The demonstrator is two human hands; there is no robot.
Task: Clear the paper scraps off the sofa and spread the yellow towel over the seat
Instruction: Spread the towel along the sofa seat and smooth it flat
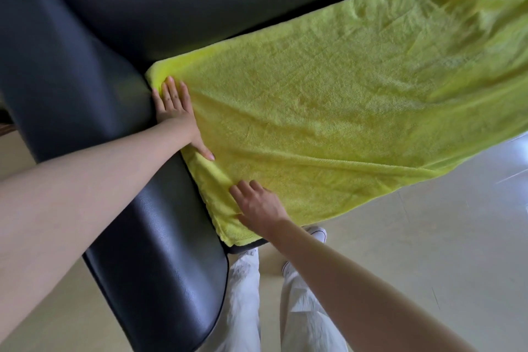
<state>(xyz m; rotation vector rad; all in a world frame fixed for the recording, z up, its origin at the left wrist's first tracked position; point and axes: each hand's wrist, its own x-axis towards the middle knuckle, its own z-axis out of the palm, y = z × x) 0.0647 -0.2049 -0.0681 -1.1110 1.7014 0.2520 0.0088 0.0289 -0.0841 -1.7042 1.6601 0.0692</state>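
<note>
The yellow towel [343,111] lies spread across the seat of the black leather sofa [120,8], with its front edge hanging over the seat's front. Its far right end is rumpled. My left hand [177,111] lies flat, fingers apart, on the towel's left edge beside the armrest [160,260]. My right hand [257,206] presses flat on the towel's near left corner at the seat's front. No paper scraps show anywhere in view.
The wide black armrest runs from the upper left down to the bottom centre. Pale tiled floor [443,237] lies in front of the sofa. My white trousers [245,300] and white shoes stand close to the seat's front corner.
</note>
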